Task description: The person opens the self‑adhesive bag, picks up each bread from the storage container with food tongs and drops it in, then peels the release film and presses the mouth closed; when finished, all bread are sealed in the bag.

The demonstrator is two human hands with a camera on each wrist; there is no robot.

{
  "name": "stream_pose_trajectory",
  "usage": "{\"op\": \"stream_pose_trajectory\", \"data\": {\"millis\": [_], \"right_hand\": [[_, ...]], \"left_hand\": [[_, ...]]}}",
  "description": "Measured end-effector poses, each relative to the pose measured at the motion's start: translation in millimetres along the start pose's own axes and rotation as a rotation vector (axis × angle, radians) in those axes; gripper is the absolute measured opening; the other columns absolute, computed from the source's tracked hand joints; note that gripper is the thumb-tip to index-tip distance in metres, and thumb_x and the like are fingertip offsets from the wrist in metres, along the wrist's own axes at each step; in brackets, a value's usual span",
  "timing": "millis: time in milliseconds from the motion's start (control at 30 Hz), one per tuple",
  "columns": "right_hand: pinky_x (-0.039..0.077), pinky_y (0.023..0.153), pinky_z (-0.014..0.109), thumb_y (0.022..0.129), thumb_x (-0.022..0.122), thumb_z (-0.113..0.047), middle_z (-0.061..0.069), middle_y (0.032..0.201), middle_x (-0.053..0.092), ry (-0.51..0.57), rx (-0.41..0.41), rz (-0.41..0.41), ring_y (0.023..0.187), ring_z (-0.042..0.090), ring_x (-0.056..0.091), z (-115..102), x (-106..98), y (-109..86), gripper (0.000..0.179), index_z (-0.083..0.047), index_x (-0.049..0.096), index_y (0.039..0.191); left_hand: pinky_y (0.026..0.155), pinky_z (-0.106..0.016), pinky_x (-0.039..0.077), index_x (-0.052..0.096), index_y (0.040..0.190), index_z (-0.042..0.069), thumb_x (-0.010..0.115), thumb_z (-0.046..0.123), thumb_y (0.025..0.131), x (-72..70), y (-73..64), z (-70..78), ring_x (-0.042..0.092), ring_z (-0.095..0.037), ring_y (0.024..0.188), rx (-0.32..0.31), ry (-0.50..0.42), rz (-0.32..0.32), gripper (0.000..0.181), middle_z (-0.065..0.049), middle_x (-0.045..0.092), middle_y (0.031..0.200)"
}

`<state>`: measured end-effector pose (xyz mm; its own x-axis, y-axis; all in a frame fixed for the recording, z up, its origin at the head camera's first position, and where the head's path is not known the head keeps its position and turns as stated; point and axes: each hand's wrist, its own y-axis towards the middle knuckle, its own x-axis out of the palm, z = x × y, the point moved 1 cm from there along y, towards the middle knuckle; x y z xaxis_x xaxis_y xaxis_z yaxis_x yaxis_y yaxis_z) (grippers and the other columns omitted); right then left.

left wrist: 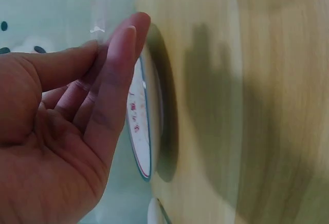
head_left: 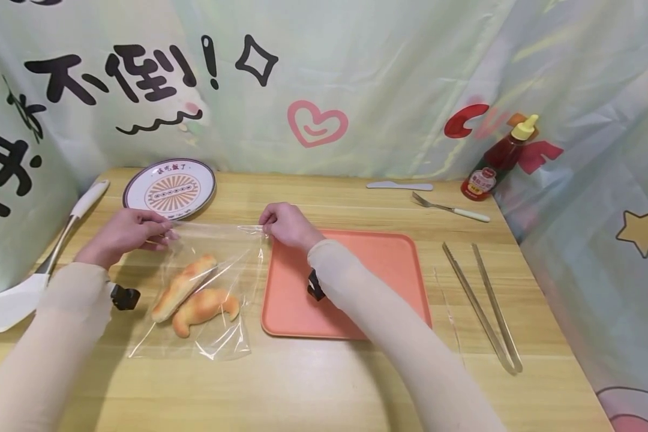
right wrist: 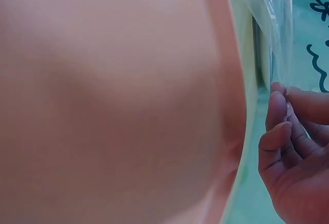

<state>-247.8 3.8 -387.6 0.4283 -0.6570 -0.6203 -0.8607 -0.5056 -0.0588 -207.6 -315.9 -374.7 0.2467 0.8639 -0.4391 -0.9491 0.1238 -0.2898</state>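
Observation:
A clear plastic bag [head_left: 216,351] lies at the left of the table, with a long bread roll [head_left: 183,288] and a curved croissant [head_left: 205,307] inside it. At the bag's upper left corner my left hand [head_left: 132,233] pinches the film between thumb and fingers. The left wrist view shows that hand [left wrist: 77,100] close up, a strip of clear film [left wrist: 97,23] at its fingertips. My right hand [head_left: 288,225] pinches the upper right corner; in the right wrist view, the hand's thumb and fingers [right wrist: 277,106] grip the folded film [right wrist: 280,39].
An orange tray [head_left: 394,264] lies under my right forearm. Behind my left hand stands a plate [head_left: 173,189], with a white spatula [head_left: 11,300] at far left. Metal tongs [head_left: 486,306], a fork [head_left: 448,208], a knife [head_left: 399,186] and a sauce bottle [head_left: 497,162] are on the right.

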Motion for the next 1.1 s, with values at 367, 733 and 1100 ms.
{"op": "stream_pose_trajectory", "data": {"millis": [367,733,1100], "right_hand": [[0.050,0.073,0.023,0.096,0.062,-0.007,0.004,0.096,0.064,-0.007,0.043,0.005,0.088,0.016,0.060,8,-6,-2.4,0.014,-0.002,0.066,0.107],[0.049,0.080,0.027,0.099,0.059,-0.014,0.004,0.096,0.065,-0.070,0.001,0.059,0.091,0.017,0.059,16,-38,-15.7,0.015,-0.003,0.068,0.105],[0.049,0.090,0.037,0.102,0.055,-0.020,0.006,0.107,0.065,-0.188,0.079,0.018,0.101,0.021,0.059,41,-83,-61.4,0.026,-0.002,0.066,0.116]], "left_hand": [[0.075,-0.035,0.060,0.050,0.122,-0.019,0.055,0.009,0.101,2.0,9.8,-12.4,0.069,-0.014,0.078,0.010,0.015,-0.011,0.036,-0.011,0.072,0.094],[0.077,-0.040,0.059,0.044,0.131,-0.019,0.048,0.033,0.105,-7.2,0.1,-18.1,0.069,-0.017,0.085,0.046,-0.008,-0.081,0.058,-0.016,0.070,0.100],[0.078,-0.042,0.059,0.046,0.128,-0.020,0.040,0.034,0.107,-6.4,-11.6,-13.5,0.067,-0.030,0.096,0.022,0.226,-0.067,0.059,-0.030,0.066,0.110]]}}
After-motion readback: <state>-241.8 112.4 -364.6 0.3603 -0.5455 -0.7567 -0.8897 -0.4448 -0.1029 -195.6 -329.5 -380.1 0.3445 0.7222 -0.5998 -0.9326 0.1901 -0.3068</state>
